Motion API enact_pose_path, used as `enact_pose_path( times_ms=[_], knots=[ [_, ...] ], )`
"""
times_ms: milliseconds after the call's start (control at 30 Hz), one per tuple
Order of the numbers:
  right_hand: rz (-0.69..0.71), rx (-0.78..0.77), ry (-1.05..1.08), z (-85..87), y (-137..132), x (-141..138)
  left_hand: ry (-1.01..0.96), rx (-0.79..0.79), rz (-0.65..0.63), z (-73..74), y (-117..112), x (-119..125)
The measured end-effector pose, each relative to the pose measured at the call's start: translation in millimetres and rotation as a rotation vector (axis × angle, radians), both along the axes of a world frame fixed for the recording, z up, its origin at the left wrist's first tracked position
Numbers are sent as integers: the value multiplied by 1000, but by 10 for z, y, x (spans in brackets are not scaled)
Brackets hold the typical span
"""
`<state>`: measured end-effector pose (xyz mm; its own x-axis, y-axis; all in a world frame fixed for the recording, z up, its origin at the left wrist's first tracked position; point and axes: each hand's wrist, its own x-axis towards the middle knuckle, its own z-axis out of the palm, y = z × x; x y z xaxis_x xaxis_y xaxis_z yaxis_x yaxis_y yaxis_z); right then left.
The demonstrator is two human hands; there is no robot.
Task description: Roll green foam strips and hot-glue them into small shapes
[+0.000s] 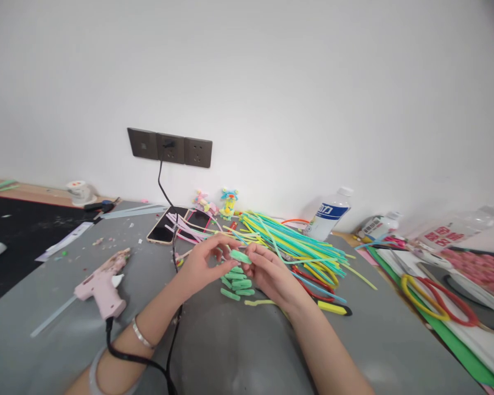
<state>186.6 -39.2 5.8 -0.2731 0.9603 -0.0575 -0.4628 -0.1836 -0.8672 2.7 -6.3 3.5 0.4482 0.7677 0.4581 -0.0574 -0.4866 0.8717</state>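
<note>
A short, folded green pipe cleaner piece (240, 257) is raised above the table between my hands. My right hand (269, 271) pinches its right end with thumb and fingertips. Around the left end curl the fingers of my left hand (209, 260), thumb below and forefinger above; their exact contact is partly hidden. Below lies a small pile of similar green pieces (241, 284), several of them side by side. Behind my right hand spreads a bundle of long yellow, green and blue pipe cleaners (296, 241).
A pink glue gun (101, 288) lies left, its black cord passing under my left forearm. Behind are a phone (162, 227), small pipe cleaner figures (229, 203) and a bottle (328, 215). A yellow cutter (332, 308) and red-yellow scissors (426, 299) lie right.
</note>
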Motion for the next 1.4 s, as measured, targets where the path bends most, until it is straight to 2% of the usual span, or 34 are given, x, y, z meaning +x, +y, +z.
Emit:
enact_pose_path(
  times_ms=[267, 567, 800, 1167, 1400],
  knots=[
    [12, 16, -77, -7, -10, 2, 20, 91, 73, 42, -4, -1],
    [-14, 62, -106, 23, -18, -19, 4, 158, 54, 29, -6, -18],
    [-100, 284, -204, 8, -27, -34, -1, 118, 110, 29, -13, -20],
    [-434, 631, -595, -53, -29, -51, 20, 88, 89, -4, -8, -16],
    [-438, 694, -621, -24, -46, -42, 25, 104, 73, -8, -11, -24]
  ],
)
